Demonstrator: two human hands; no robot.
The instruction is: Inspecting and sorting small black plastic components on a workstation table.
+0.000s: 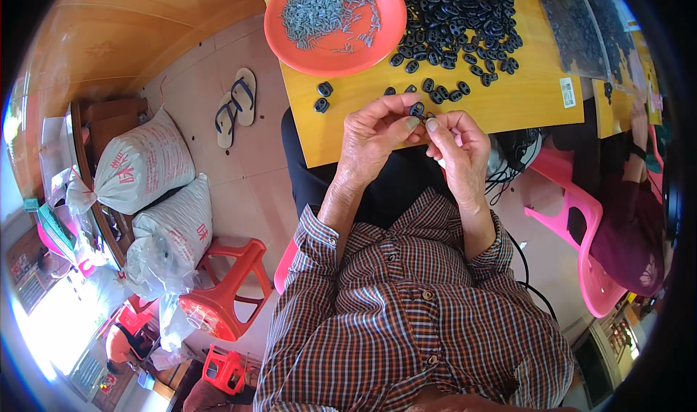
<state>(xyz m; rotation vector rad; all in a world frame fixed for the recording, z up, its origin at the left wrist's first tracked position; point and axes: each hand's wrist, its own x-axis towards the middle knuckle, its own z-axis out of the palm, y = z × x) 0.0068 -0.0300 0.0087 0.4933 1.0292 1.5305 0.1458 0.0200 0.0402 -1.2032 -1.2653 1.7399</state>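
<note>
My left hand (374, 136) pinches a small black two-hole cord lock (417, 110) between thumb and forefinger, above the table's front edge. Right beside it, my right hand (461, 151) has its thumb and fingertips pressed together on a small dark piece (428, 116); its kind is mostly hidden by the thumb. The two hands' fingertips nearly meet. Just beyond them lie several loose cord locks (440, 94). A large heap of the same black pieces (461, 20) covers the back of the table. An orange-red plate (276, 38) holds many small grey metal springs (319, 9).
The yellow table (316, 132) has two cord locks (322, 98) at its left. Clear plastic bags (573, 27) of dark pieces lie at the right. White sacks (149, 161), a red stool (232, 281) and sandals (236, 107) are on the left. Another person (624, 216) sits at right near a pink chair (581, 216).
</note>
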